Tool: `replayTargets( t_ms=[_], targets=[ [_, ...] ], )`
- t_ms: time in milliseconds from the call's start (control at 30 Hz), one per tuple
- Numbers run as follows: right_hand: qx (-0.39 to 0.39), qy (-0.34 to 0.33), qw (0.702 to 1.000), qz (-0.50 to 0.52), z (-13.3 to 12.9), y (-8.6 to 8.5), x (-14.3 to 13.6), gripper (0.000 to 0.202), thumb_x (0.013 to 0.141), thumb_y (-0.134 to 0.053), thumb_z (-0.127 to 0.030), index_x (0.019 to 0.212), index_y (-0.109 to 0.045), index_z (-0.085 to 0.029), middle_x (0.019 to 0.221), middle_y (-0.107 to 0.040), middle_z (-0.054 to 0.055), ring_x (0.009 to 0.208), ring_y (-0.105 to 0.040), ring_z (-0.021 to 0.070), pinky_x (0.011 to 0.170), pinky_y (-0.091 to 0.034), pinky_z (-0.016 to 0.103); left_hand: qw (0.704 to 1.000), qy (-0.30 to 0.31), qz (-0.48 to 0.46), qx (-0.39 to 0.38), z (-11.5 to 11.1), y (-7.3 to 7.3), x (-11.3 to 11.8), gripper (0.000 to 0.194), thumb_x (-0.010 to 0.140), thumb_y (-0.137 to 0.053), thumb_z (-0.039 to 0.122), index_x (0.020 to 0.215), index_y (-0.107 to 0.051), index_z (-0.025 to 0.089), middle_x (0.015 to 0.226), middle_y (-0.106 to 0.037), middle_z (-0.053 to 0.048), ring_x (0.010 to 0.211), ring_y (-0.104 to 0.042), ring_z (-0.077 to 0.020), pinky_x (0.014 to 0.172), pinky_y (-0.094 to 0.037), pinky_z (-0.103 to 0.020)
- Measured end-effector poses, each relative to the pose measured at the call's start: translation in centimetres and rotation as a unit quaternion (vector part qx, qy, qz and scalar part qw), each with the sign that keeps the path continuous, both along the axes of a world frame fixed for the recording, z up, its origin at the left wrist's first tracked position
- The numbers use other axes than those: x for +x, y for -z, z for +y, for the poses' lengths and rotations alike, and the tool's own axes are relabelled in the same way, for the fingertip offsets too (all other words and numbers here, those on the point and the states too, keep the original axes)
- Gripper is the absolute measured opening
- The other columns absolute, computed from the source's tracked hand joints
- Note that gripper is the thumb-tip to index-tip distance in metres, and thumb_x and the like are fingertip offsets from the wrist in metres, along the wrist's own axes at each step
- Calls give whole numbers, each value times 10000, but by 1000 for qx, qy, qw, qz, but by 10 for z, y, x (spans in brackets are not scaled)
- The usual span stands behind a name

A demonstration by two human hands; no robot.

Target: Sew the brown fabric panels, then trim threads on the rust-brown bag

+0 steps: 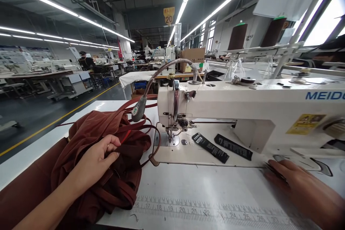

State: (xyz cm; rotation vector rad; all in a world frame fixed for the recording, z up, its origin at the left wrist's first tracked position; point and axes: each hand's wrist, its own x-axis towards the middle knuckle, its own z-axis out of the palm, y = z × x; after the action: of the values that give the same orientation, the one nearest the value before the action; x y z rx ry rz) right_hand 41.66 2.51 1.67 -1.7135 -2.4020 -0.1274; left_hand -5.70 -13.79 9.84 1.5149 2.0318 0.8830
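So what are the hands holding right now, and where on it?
The left hand pinches a fold on top of the bunched rust-brown fabric. The right hand lies on the table; whether it grips anything cannot be told.

Blue lettering "MEIDO", cut off by the right frame edge, on the white sewing machine [242, 104] arm. Yellow hanging sign [169, 15] at top centre reads "20"; smaller marks above it unreadable. Printed ruler scale [205, 211] along the table's front edge, bottom centre: 16 through about 25. Two black labels [210, 147] on the machine bed, print too small to read.
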Motion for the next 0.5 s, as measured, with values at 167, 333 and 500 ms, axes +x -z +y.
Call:
replayTargets(
  t_ms=[167,333,500],
  targets=[
    [105,-19,994,-13,-17,-8,-25,309,782,-543,-230,1055,-584,-94,1054,-547,191,980,-468,325,783,-393,428,999,-3,-32,5,4,5,1,175,771,-416,354,880,-358,230,628,-419,80,542,-381,-98,540,-324,-209],
    [-36,-219,968,115,-70,-40,-131,252,800,-458,-121,1015,-580,-177,1028,-573,108,907,-531,209,795,-433,317,998,-34,47,8,4,7,7,160,748,-442,346,835,-383,224,547,-378,90,510,-350,-97,546,-311,-217],
    [-106,-397,903,125,-98,-52,-245,166,677,-501,-50,770,-567,-172,850,-586,50,743,-529,171,621,-419,230,994,-76,-51,55,-1,-10,-2,218,693,-517,371,816,-438,210,557,-421,78,513,-397,-94,511,-328,-191]
  ],
)
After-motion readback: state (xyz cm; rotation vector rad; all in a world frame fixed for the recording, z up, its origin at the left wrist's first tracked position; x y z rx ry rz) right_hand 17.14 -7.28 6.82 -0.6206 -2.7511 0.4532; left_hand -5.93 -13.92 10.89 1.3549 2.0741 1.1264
